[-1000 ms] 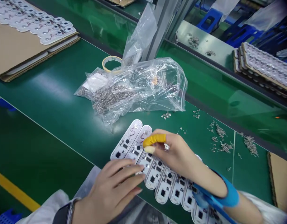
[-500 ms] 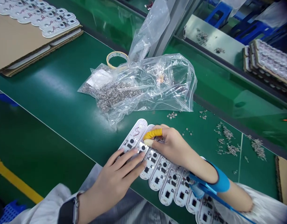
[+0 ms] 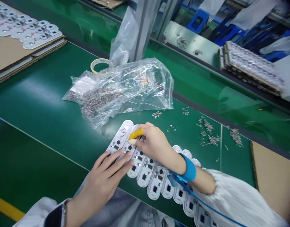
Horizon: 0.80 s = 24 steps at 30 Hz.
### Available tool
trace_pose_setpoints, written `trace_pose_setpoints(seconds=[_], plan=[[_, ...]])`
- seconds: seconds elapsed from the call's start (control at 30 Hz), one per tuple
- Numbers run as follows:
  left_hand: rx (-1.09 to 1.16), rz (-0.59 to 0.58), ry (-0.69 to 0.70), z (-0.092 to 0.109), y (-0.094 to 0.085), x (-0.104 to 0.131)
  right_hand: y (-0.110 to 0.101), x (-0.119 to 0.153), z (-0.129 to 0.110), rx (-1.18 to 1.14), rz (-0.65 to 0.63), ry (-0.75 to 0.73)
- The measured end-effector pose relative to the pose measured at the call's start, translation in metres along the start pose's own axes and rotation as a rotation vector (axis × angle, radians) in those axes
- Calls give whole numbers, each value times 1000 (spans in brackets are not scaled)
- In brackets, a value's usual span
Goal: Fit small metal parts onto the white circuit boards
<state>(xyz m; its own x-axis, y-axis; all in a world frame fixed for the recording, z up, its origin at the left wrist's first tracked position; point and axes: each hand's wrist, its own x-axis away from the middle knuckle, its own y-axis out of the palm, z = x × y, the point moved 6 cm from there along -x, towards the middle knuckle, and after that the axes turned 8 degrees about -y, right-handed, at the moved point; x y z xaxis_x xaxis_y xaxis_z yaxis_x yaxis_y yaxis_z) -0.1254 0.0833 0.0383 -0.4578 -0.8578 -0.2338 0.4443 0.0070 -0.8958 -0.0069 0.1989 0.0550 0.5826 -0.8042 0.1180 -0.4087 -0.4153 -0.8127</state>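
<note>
A slanting row of white oval-ended housings with circuit boards (image 3: 155,183) lies on the green table. My left hand (image 3: 104,173) rests flat with fingers spread over the lower ends of the first housings. Over the upper part of the second housing, my right hand (image 3: 151,140) pinches with thumb and forefinger, both in finger cots, the forefinger's yellow. Whatever sits between those fingertips is too small or hidden to make out. The leftmost housing (image 3: 123,132) shows a round disc and thin dark reddish wires at its upper end.
Behind the row lies a clear plastic bag (image 3: 135,91) of small metal parts, beside a tape roll (image 3: 101,64). Loose small parts (image 3: 208,126) lie in piles to the right. Cardboard with finished-looking boards (image 3: 41,36) stands far left; another cardboard sheet (image 3: 272,176) is at right.
The view has shifted, so the scene sits further left in the picture. Both hands stay at the same housings, with the right fingers still pinched at the second one.
</note>
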Motion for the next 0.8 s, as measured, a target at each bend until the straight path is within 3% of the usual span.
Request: trace_pose_setpoints(seconds=[0.1, 0.2, 0.27, 0.33, 0.43, 0.6, 0.8], plan=[[-42, -6, 45, 1, -1, 0, -26, 26, 1, -33, 153, -69], [-43, 8, 39, 0, -2, -6, -64, 82, 26, -46, 315, -14], [-66, 25, 35, 0, -2, -13, -89, 132, 64, 54, 422, 203], [-118, 30, 52, 0, -2, -21, -106, 186, 107, 201, 512, 517], [-186, 24, 79, 0, 1, -29, -103, 240, 153, 289, 504, 845], [-198, 34, 69, 3, 1, -30, -75, 253, 167, 194, 635, 913], [-99, 45, 99, 26, -6, -21, -70, 254, 168, 155, 701, 908]])
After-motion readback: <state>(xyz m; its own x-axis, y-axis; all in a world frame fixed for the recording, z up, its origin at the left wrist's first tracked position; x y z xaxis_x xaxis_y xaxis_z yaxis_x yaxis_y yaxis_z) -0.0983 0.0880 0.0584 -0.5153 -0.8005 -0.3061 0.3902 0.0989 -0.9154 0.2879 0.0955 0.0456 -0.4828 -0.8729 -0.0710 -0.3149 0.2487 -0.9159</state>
